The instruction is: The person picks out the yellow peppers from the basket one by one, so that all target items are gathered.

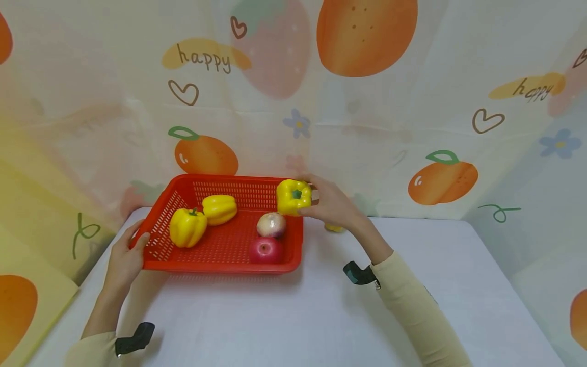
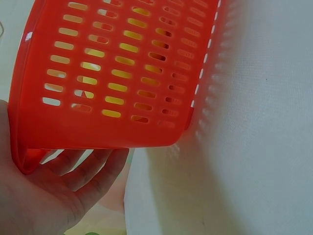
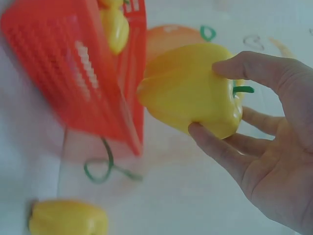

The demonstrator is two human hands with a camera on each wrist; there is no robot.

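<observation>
My right hand (image 1: 327,199) grips a yellow bell pepper (image 1: 292,198) over the right rim of a red plastic basket (image 1: 220,266). In the right wrist view the thumb and fingers clasp that pepper (image 3: 190,90) near its green stem. The left hand (image 1: 125,257) holds the basket by its left rim; the left wrist view has the fingers (image 2: 93,171) against the end wall. Inside the basket, two yellow bell peppers (image 1: 188,228) lie at the left. An onion (image 1: 271,225) and a dark pink round fruit (image 1: 266,250) sit at the right.
Another yellow bell pepper (image 3: 68,218) lies on the white table (image 1: 412,285) right of the basket, mostly hidden by the right arm in the head view. A fruit-patterned cloth (image 1: 348,122) hangs behind the table. Each wrist carries a black camera mount (image 1: 359,273).
</observation>
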